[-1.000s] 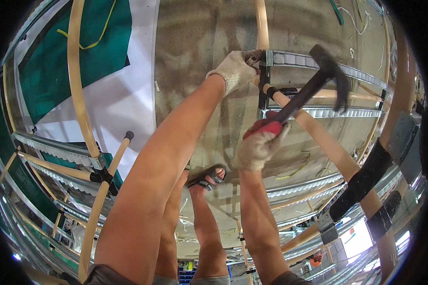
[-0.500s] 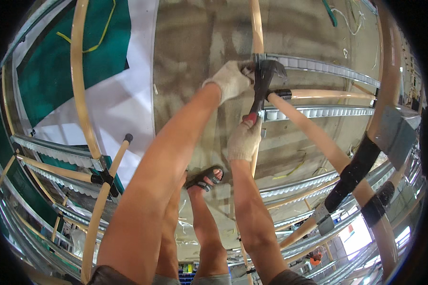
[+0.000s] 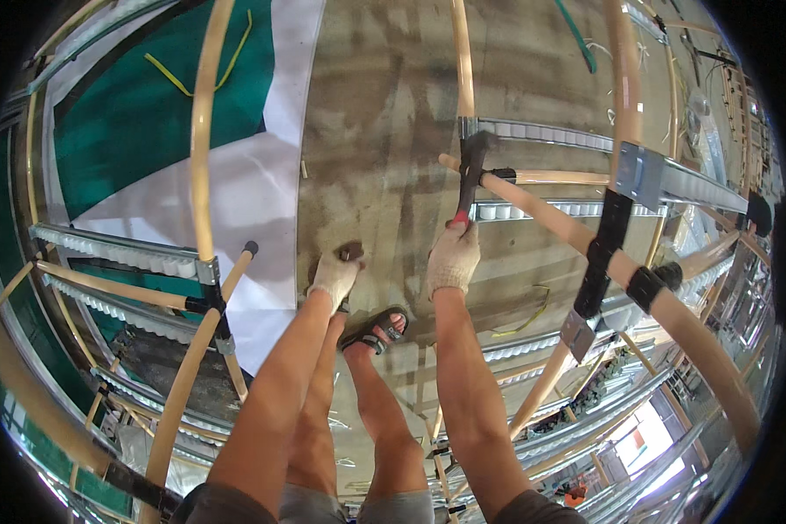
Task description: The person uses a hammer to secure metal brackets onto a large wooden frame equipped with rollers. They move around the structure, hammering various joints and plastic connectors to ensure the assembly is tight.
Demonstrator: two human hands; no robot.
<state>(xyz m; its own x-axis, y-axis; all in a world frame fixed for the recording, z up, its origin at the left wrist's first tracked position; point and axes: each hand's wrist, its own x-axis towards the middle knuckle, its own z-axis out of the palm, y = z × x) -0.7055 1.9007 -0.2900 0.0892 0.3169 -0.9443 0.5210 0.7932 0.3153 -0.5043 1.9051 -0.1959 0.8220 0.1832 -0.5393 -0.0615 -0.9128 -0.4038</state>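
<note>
Hammer (image 3: 472,168) gripped low by right hand (image 3: 453,259), leaving its head free near rail (image 3: 561,135); left hand (image 3: 334,274), can't tell its grip

The hammer (image 3: 472,170) is blurred at its head, and its grip is mostly hidden by the right hand (image 3: 453,258). What may be a small dark part (image 3: 352,251) is half covered by the left hand (image 3: 334,277). A tan pipe (image 3: 463,61) is cut off by the top edge.
</note>
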